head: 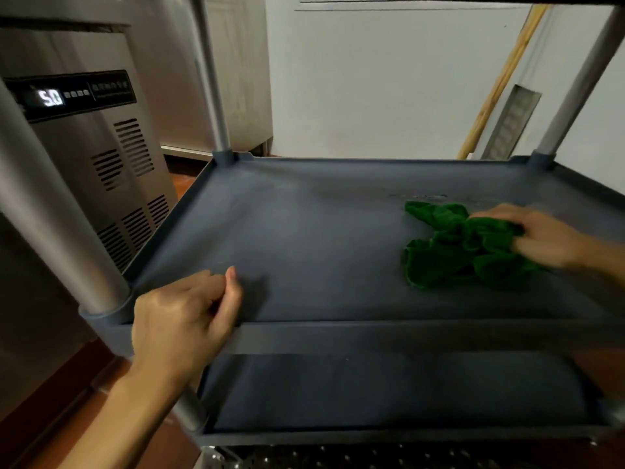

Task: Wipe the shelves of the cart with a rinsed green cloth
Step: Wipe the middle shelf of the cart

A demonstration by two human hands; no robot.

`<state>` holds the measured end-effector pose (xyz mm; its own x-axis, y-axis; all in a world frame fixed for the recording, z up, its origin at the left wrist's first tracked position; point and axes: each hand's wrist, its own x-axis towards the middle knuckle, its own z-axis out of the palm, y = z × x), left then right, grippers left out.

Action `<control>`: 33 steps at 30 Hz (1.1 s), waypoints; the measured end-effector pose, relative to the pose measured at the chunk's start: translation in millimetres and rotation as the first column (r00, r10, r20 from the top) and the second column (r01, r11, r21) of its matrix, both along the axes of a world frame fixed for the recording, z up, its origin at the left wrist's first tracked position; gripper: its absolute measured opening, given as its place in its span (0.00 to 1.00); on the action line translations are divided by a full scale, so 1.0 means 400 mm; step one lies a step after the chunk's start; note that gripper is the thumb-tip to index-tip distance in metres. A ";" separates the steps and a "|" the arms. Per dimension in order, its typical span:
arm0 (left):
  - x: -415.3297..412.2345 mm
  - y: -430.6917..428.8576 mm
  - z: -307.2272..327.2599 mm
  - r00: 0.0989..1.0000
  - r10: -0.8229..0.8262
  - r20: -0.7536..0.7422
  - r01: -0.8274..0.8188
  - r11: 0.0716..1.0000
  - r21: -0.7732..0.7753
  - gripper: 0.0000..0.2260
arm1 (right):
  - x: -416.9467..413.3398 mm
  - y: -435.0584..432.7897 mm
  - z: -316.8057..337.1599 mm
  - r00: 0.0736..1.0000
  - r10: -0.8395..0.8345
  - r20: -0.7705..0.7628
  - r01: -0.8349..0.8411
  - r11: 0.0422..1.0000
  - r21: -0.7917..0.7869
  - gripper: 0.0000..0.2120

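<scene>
Within the cart (50, 214), right of centre on its middle shelf (304, 231), lay the bunched green cloth (449, 252), clutched in the curled fingers of the right hand (544, 235), presumably to scrub, while the left hand (182, 319) curled over the shelf's front rim, likely steadying it.

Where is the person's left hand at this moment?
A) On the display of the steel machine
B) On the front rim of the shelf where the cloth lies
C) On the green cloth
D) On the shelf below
B: the left hand holds the front rim of the shelf near its left corner, while the right hand grips the green cloth.
</scene>
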<state>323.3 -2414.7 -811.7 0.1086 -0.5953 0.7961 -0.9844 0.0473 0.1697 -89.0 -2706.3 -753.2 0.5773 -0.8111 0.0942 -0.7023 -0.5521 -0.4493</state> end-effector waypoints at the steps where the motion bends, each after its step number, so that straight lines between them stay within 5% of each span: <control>1: -0.016 -0.001 0.017 1.000 -0.002 -0.014 0.002 0.999 0.034 0.24 | 0.010 0.004 0.007 0.999 -0.001 -0.046 0.000 1.000 -0.011 0.44; 4: -0.126 -0.022 0.064 0.992 -0.128 0.003 0.127 0.982 0.143 0.22 | 0.017 0.034 0.033 0.993 -0.014 -0.116 0.007 0.999 -0.053 0.37; 7: -0.288 -0.079 0.086 0.955 -0.295 0.023 0.280 0.927 0.249 0.20 | 0.015 0.083 0.049 0.987 -0.160 -0.015 0.161 0.983 0.086 0.28; 12: -0.505 -0.218 0.121 0.873 -0.470 0.130 0.374 0.817 0.440 0.23 | 0.056 0.171 0.008 0.939 -0.281 -0.197 0.292 0.956 0.030 0.53; 15: -0.558 -0.261 0.109 0.831 -0.524 0.183 0.337 0.739 0.583 0.23 | 0.095 0.183 -0.040 0.917 -0.310 -0.252 0.277 0.948 -0.160 0.51; 24: -0.561 -0.280 0.110 0.801 -0.593 0.078 0.402 0.631 0.664 0.19 | 0.078 0.104 -0.033 0.904 -0.291 -0.313 0.232 0.949 -0.213 0.34; 33: -0.538 -0.290 0.117 0.744 -0.667 -0.039 0.553 0.583 0.595 0.12 | 0.185 -0.131 -0.025 0.865 -0.390 -0.317 0.346 0.919 -0.187 0.36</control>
